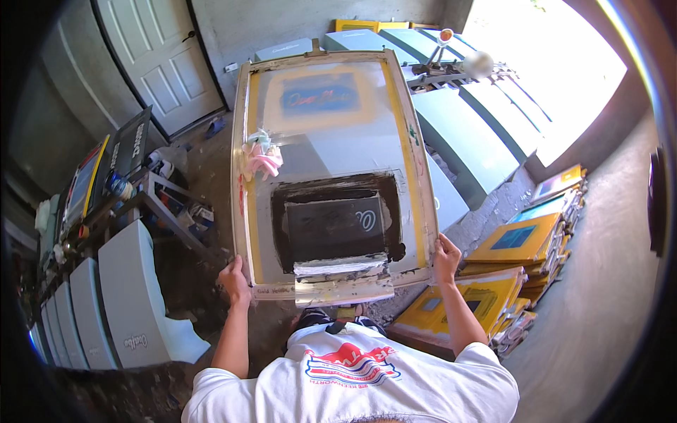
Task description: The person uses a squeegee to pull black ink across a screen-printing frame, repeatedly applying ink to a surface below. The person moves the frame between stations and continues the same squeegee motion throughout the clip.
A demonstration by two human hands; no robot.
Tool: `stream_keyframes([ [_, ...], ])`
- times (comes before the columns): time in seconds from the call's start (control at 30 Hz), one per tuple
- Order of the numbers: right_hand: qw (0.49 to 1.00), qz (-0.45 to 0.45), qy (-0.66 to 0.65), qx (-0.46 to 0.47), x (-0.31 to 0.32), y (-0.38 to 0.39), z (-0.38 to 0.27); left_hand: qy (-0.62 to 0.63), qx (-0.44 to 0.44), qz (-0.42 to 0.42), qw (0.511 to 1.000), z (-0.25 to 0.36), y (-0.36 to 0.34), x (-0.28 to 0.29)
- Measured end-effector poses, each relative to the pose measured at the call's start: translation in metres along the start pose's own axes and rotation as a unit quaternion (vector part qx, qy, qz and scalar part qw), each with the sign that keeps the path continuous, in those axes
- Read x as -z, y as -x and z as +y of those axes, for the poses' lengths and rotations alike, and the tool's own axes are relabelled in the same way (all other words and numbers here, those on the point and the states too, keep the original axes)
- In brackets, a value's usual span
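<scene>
Both my hands grip the near corners of a large screen-printing frame (416, 141) with pale mesh. At the left corner my left hand (235, 280) is closed on the rail; my right hand (446, 259) is closed on the right one. Nearest me, the mesh has a dark ink-bordered window (331, 236) with white script. A blue patch (321, 99) with red lettering sits at the far end. Across the near rail lies a pale squeegee-like bar (343, 290), its far edge smeared with white. A crumpled pink and pale-green rag (263, 161) rests on the left side.
Grey-blue printed panels (465, 141) lie on racks at the far right; more panels (130, 289) stand at the left. Several yellow screens (508, 243) are stacked along the right wall. At left stands a metal stand (166, 204) with cans. A white door (159, 56) is behind.
</scene>
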State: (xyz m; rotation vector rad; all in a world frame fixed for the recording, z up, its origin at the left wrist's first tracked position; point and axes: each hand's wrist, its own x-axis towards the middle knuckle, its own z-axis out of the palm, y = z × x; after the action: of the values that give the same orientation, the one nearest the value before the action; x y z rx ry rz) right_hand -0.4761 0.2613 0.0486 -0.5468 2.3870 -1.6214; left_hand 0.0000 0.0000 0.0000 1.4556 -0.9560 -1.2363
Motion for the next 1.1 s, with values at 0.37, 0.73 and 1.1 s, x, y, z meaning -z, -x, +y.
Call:
stream_keyframes([
  [0.37, 0.999, -0.024, -0.021, 0.018, 0.009, -0.051, 0.03, -0.029, -0.018, 0.051, 0.998, 0.014, 0.034, -0.038],
  [0.73, 0.995, -0.09, -0.005, 0.031, 0.096, -0.231, 0.168, -0.003, 0.011, 0.099, 0.995, -0.119, 0.149, -0.212],
  [1.1, 0.996, -0.064, 0.025, 0.057, 0.042, -0.145, 0.073, -0.028, -0.028, 0.052, 0.998, -0.046, 0.082, -0.113],
])
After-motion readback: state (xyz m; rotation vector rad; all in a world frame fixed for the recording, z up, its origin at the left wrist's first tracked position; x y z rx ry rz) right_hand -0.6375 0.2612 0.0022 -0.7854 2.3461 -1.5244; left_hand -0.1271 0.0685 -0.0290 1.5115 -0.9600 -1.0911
